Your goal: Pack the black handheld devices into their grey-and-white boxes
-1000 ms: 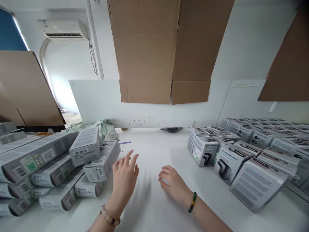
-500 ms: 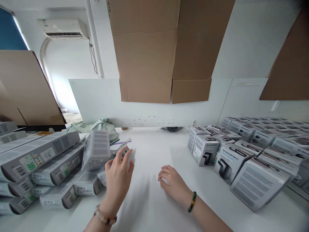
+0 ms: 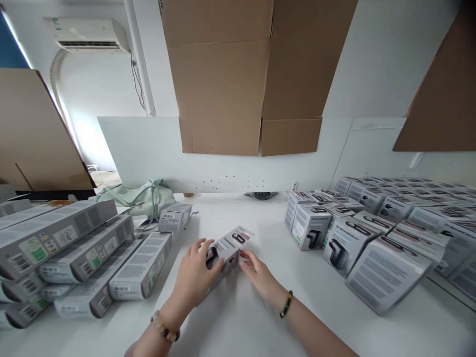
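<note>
Both my hands hold a small grey-and-white SilverCrest product box (image 3: 226, 250) tilted above the white tabletop at mid-frame. My left hand (image 3: 193, 270) grips its left end, and my right hand (image 3: 256, 273) has its fingertips on the right end. The printed picture of a dark device shows on the box's face. To the left lies a pile of long boxes of the same grey design (image 3: 89, 253). Another small box (image 3: 174, 217) lies at the pile's far end, close to my left hand.
Many more SilverCrest boxes (image 3: 375, 233) stand in rows on the right of the white table (image 3: 238, 210). A pale green cloth bag (image 3: 137, 201) lies at the back left. Large cardboard sheets (image 3: 223, 79) hang above the table's far edge.
My left hand has carried a small box out of the left pile to the middle of the table. My right hand has moved up and now touches it. The view has shifted slightly.
</note>
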{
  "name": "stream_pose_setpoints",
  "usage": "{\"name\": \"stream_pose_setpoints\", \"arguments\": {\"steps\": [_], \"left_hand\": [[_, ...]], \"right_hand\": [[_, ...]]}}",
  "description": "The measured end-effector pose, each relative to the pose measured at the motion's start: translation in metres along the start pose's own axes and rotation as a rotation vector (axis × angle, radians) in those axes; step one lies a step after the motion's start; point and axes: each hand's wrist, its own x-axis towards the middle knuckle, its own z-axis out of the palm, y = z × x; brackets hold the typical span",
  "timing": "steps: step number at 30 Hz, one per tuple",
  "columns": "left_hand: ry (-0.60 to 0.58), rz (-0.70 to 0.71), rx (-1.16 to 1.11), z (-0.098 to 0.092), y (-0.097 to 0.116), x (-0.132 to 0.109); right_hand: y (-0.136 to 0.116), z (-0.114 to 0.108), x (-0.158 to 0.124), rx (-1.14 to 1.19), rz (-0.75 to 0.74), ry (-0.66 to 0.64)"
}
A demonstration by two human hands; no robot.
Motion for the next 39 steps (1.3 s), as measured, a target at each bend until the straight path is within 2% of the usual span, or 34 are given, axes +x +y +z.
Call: {"name": "stream_pose_setpoints", "arguments": {"steps": [4,6,9,11,12,14,16,17,20,24,30,39], "left_hand": [[-0.090,0.012,-0.144,-0.006,-0.003,0.002],[-0.073,0.035,-0.271,-0.007,-0.007,0.006],[-0.026,0.030,-0.642,-0.004,-0.009,0.009],[-0.122,0.015,-0.934,0.000,-0.007,0.009],[-0.194,0.017,-1.036,0.003,-0.005,0.008],[-0.299,0.042,-1.124,0.008,-0.001,0.003],[-0.317,0.041,-1.153,0.014,0.002,-0.004],[-0.298,0.040,-1.173,0.018,0.003,-0.008],[-0.213,0.110,-1.185,0.026,0.004,-0.019],[-0.093,0.198,-1.031,0.031,0.004,-0.022],[-0.067,0.276,-1.008,0.024,0.008,-0.018],[-0.061,0.268,-0.968,0.027,0.007,-0.019]], "right_hand": [[0.006,0.004,0.007,0.216,-0.027,0.016],[0.005,0.001,0.010,0.278,-0.055,0.047],[-0.002,-0.008,0.010,0.343,-0.079,0.190],[-0.010,-0.015,0.007,0.448,-0.070,0.230],[-0.014,-0.017,0.005,0.513,-0.066,0.185],[-0.021,-0.019,0.000,0.609,-0.077,-0.012],[-0.027,-0.017,-0.005,0.614,-0.125,-0.161],[-0.029,-0.015,-0.007,0.583,-0.157,-0.180],[-0.033,-0.006,-0.013,0.426,-0.255,-0.118],[-0.037,-0.002,-0.016,0.258,-0.334,-0.095],[-0.038,-0.008,-0.014,0.090,-0.487,-0.021],[-0.040,-0.007,-0.018,0.072,-0.420,-0.029]]}}
